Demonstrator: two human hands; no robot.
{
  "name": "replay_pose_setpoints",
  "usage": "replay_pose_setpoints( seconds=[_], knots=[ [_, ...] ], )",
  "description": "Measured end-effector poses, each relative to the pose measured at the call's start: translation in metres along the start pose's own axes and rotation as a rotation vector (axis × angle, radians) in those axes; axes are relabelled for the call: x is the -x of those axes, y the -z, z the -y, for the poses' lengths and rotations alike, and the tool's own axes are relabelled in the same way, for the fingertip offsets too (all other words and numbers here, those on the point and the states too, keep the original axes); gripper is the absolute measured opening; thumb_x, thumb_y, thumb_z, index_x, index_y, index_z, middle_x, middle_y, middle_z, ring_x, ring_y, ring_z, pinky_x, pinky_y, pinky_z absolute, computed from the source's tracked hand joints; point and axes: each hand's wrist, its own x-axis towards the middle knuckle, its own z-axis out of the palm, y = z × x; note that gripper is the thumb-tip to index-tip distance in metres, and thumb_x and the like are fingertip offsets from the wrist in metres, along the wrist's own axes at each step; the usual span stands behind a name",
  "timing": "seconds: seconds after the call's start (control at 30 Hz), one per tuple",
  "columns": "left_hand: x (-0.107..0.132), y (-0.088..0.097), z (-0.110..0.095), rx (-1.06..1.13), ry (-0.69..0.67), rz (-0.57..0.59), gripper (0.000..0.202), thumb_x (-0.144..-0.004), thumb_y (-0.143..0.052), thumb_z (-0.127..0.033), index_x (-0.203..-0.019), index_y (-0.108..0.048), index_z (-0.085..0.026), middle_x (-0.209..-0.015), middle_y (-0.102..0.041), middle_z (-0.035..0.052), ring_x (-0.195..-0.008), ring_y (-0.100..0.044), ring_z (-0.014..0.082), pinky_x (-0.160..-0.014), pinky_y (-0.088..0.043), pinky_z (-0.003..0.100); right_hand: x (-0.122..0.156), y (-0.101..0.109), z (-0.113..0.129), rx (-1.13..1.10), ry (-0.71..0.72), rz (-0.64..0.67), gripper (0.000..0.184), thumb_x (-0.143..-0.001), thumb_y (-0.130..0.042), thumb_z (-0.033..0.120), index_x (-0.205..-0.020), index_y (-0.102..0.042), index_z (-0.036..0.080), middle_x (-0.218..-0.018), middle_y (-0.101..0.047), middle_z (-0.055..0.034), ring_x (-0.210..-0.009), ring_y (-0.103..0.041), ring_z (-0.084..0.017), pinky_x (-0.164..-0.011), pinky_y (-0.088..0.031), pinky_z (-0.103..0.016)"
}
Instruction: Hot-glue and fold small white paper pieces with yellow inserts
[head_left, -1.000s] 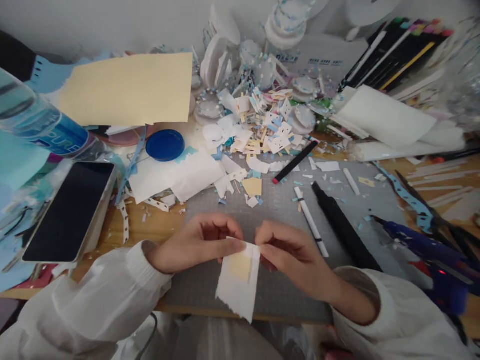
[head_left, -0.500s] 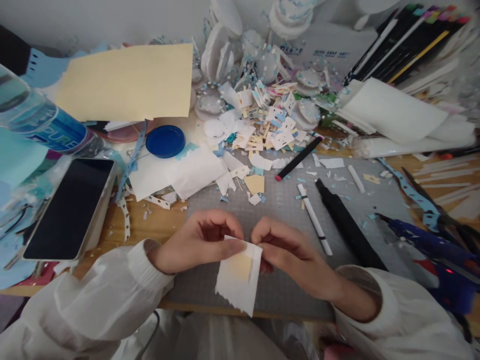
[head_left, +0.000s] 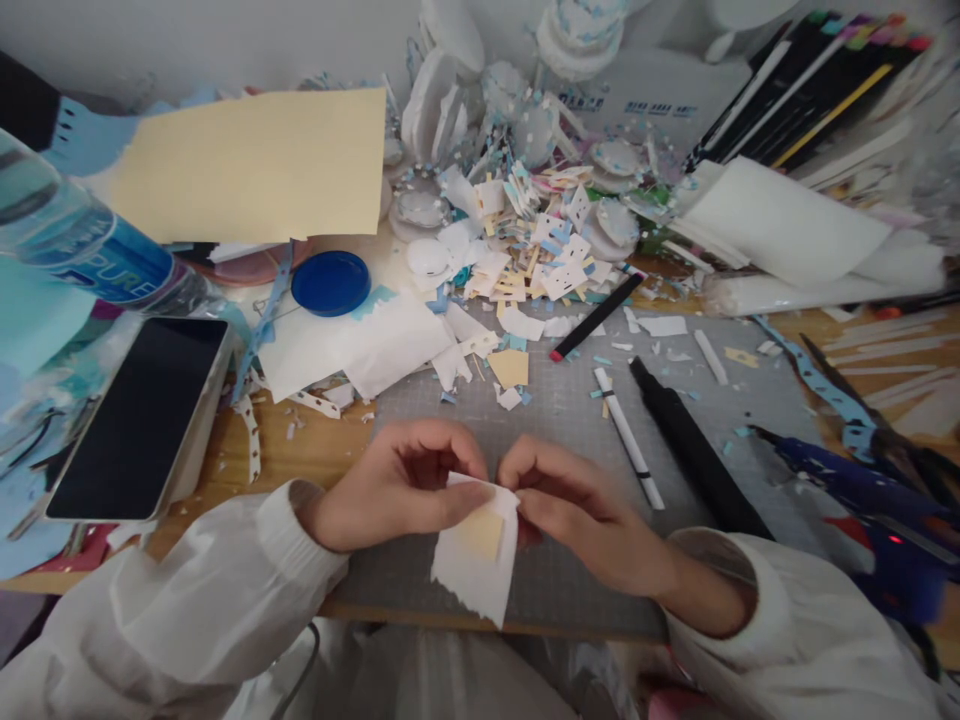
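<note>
Both hands (head_left: pixel 431 485) (head_left: pixel 581 510) pinch the top edge of a torn white paper (head_left: pixel 469 583). A pale yellow patch (head_left: pixel 484 532) lies on it

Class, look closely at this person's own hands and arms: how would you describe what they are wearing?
The left hand and right hand are bare: no gloves, and no rings or watch show. The left sleeve and right sleeve are long, loose, wrinkled and off-white, ending in gathered cuffs near the wrists. No pattern or lettering shows on them.
</note>
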Motion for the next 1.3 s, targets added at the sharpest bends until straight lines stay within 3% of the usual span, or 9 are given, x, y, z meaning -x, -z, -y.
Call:
replay_pose_setpoints(
  seconds=[0.33, 0.83, 0.97, 1.17, 1.3],
  knots=[
    [0.0009, -0.0014, 0.001, -0.04, -0.054, -0.033, 0.011, -0.075, -0.069, -0.017, -0.066, -0.062, -0.014, -0.062, -0.057, -0.0004, -0.056, -0.049, 0.0085, -0.051, -0.042, 0.018, -0.0005, -0.0033, -0.0038, 0.075, -0.042, -0.049, 0.021, -0.092, -0.05, 0.038, -0.08, -0.047, 0.021, -0.065, -0.046, 0.0041, -0.056, -0.039, -0.008, -0.05, -0.032, -0.021],
    [-0.0024, -0.0029, 0.0068, 0.16, 0.042, -0.069, 0.013, -0.072, -0.078, -0.025, -0.073, -0.071, -0.015, -0.067, -0.067, 0.0018, -0.06, -0.06, 0.0112, -0.058, -0.051, 0.022, -0.0043, -0.0005, -0.0064, 0.443, 0.142, -0.269, 0.015, -0.088, -0.049, 0.024, -0.074, -0.043, 0.022, -0.063, -0.041, 0.0054, -0.053, -0.038, -0.009, -0.046, -0.031, -0.021],
    [-0.0021, -0.0032, 0.0061, 0.094, 0.048, -0.094, 0.013, -0.071, -0.078, -0.025, -0.069, -0.07, -0.014, -0.065, -0.065, 0.0006, -0.059, -0.056, 0.0093, -0.055, -0.047, 0.019, -0.0059, -0.0016, -0.0062, 0.518, 0.175, -0.251, 0.013, -0.084, -0.052, 0.019, -0.074, -0.044, 0.021, -0.063, -0.043, 0.0052, -0.055, -0.039, -0.009, -0.049, -0.032, -0.021],
    [-0.0022, -0.0018, 0.0014, 0.018, -0.031, -0.176, 0.009, -0.076, -0.074, -0.025, -0.072, -0.073, -0.016, -0.069, -0.069, 0.0019, -0.062, -0.06, 0.012, -0.059, -0.05, 0.021, -0.0043, 0.0001, -0.0018, 0.33, 0.086, -0.205, 0.026, -0.094, -0.042, 0.038, -0.074, -0.044, 0.021, -0.064, -0.041, 0.0042, -0.057, -0.038, -0.01, -0.051, -0.033, -0.023],
    [-0.0036, 0.0003, 0.0015, -0.03, -0.075, -0.258, 0.007, -0.076, -0.074, -0.023, -0.071, -0.073, -0.018, -0.067, -0.07, 0.0007, -0.062, -0.06, 0.012, -0.059, -0.05, 0.021, -0.0041, 0.0022, -0.0011, 0.417, 0.071, -0.08, 0.034, -0.095, -0.039, 0.038, -0.066, -0.038, 0.02, -0.062, -0.038, 0.0042, -0.058, -0.036, -0.01, -0.054, -0.031, -0.024]
  ],
)
